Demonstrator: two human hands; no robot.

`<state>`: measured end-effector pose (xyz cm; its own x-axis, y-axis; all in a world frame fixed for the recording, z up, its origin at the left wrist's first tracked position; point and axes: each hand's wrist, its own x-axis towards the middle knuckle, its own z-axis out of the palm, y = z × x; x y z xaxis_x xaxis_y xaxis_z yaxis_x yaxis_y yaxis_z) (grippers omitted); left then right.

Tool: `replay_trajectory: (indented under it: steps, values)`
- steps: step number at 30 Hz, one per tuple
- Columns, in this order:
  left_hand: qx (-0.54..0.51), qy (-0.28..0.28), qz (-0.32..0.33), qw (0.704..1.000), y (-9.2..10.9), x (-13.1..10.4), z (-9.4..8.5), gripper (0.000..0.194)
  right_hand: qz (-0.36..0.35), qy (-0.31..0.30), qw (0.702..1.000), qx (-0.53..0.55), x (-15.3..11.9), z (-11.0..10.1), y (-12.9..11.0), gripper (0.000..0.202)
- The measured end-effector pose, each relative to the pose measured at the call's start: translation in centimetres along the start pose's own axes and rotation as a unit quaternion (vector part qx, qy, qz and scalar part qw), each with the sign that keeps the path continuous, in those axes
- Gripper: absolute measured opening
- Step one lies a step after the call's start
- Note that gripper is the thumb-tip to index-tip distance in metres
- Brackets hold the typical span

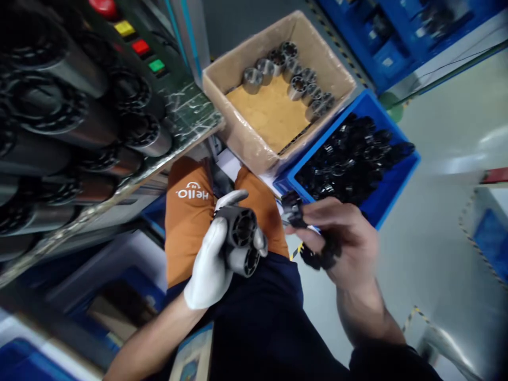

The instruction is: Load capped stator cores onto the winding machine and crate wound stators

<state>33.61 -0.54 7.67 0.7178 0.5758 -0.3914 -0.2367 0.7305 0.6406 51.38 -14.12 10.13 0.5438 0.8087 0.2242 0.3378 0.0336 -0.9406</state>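
Observation:
My left hand (210, 264), in a white glove, is wrapped round two grey metal cylinders (241, 227) with slotted inner rings, held side by side above my lap. To their right my bare right hand (345, 238) pinches a black plastic part (292, 207) between thumb and fingertips. More black parts (323, 254) are tucked in the palm of that same hand. A gap separates the pinched part from the cylinders. The right hand is somewhat blurred.
A cardboard box (246, 132) with several metal cylinders stands ahead. Beside it, a blue bin (397, 182) holds a pile of black parts. On the left, a workbench (190, 114) carries many larger cylinders and coloured buttons (140, 47). Blue trays (353, 32) are at the top right.

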Motion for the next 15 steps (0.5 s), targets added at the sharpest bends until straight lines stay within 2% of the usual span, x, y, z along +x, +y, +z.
replay_trajectory:
  steps: [3, 6, 12, 15]
  values:
    - [0.047, 0.062, 0.069, 0.995, 0.5, -0.2, 0.3, 0.052, -0.066, 0.026, 0.997, -0.019, -0.2, 3.7, -1.6, 0.060]
    - [0.093, 0.079, 0.123, 0.985, 0.5, -0.6, -0.4, 0.047, -0.077, 0.022, 0.996, -0.036, 0.4, 5.9, -2.2, 0.060]
    - [0.125, 0.053, 0.167, 0.977, -0.1, -0.9, -2.2, 0.038, -0.097, -0.008, 0.995, -0.035, 1.5, 6.6, -2.2, 0.044]
    - [0.132, 0.037, 0.158, 0.978, -0.2, -0.9, -2.8, 0.037, -0.118, -0.020, 0.992, -0.036, 1.5, 6.7, -2.1, 0.040]
